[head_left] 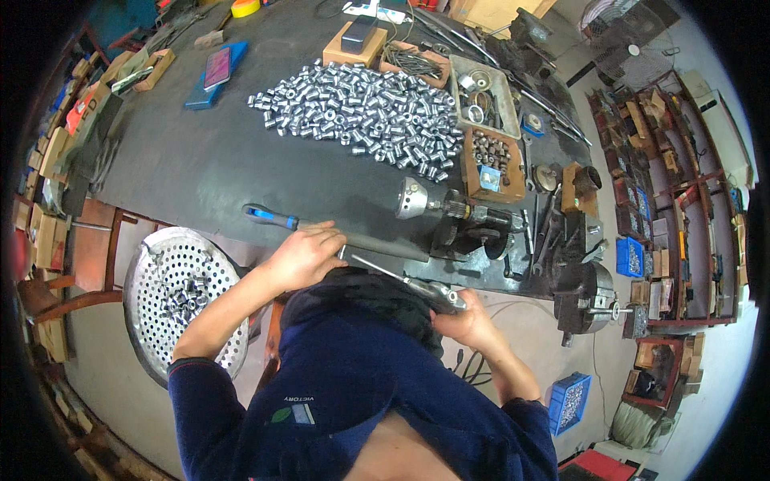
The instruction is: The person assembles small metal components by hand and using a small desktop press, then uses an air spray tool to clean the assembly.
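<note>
The dark counter (184, 168) spreads beneath and around the heap of shiny metal pieces (361, 112), the landmark here. Left of the heap and nearer the person, off the counter's edge, a metal bowl full of holes (148, 276) bears a smaller cluster of similar pieces (187, 301). On the near side of the heap, along the counter's front edge, lies a blue-handled file (377, 244), if its long flat blade is judged rightly. Nearer the person than the heap, over the lap, the two hands are apart: the right hand (465, 319) is wrapped around what looks like an air gun (445, 298), its long thin nose aimed toward the left hand (309, 255). That hand pinches a small metal piece (342, 252), mostly hidden by the fingers, also on the near side of the heap. The step in hand seems to be bringing nose and piece together; whether they touch is unclear. The next move would call for a steady pinch and the nose lined up with the piece.
</note>
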Demonstrator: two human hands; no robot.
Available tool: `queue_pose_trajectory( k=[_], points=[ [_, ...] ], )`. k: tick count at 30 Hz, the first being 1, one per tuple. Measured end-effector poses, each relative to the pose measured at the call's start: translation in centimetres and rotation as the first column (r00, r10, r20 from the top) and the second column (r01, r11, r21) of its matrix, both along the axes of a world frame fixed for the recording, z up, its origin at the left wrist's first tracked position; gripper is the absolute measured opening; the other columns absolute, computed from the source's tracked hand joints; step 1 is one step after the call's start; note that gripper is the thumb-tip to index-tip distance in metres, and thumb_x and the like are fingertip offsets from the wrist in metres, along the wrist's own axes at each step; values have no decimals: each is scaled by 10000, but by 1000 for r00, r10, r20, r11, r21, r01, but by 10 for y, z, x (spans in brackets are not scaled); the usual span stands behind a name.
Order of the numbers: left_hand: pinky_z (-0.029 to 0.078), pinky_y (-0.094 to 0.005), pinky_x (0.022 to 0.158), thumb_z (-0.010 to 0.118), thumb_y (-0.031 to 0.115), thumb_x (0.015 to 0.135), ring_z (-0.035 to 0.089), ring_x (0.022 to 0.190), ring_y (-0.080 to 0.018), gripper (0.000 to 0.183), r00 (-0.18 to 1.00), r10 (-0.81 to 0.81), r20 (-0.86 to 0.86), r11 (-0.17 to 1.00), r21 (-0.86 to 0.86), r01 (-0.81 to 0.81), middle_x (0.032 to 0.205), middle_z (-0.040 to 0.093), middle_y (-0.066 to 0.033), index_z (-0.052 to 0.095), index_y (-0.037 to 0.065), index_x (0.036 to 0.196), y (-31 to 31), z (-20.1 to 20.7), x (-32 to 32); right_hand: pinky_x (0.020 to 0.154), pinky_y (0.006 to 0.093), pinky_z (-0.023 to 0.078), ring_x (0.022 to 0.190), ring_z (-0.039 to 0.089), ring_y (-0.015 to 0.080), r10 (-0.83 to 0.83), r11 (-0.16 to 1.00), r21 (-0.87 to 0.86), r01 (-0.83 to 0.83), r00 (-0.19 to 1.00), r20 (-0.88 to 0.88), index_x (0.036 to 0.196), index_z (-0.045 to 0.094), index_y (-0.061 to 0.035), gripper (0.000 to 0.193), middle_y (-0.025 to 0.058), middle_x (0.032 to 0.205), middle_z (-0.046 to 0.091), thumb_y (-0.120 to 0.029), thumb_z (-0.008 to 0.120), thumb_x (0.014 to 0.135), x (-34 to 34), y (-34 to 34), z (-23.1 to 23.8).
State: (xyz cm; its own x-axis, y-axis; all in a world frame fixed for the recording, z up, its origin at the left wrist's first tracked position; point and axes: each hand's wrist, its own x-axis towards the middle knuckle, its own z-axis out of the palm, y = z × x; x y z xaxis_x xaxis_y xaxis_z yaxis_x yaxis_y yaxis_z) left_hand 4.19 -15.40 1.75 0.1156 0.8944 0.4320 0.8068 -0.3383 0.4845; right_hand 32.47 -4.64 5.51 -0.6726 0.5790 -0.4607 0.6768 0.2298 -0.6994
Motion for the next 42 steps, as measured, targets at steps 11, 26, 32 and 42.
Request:
queue_pose_trajectory(
  k=[11,26,32,42],
  points=[
    [458,-395,628,637,189,694,590,735,-328,258,983,182,-34,906,-382,-182,767,606,-178,571,13,870,54,-3,-18,553,249,437,624,538,96,-187,973,-167,159,969,-163,835,591,7,228,61,677,599,-108,675,657,27,4,-15],
    [457,-402,670,643,185,665,584,754,-321,294,984,151,-93,896,-407,-176,753,602,-149,581,40,914,80,-25,-31,566,262,451,615,573,102,-185,964,-200,177,982,-23,750,606,8,134,83,645,624,-114,635,700,-5,4,4],
    [470,-309,686,689,160,689,610,756,-202,422,893,259,369,874,-483,-53,795,616,-111,535,-4,1047,18,9,-7,579,282,452,614,586,178,104,979,195,-54,961,-254,733,579,-14,164,104,638,587,-46,535,578,-39,-3,32],
    [339,-338,953,647,8,645,445,1145,-261,678,629,15,778,975,129,-183,1230,453,-179,344,-36,1250,-4,7,72,569,411,465,628,558,380,406,792,585,-174,866,-292,830,497,67,408,228,698,553,-191,633,545,-127,-24,46]
  ],
)
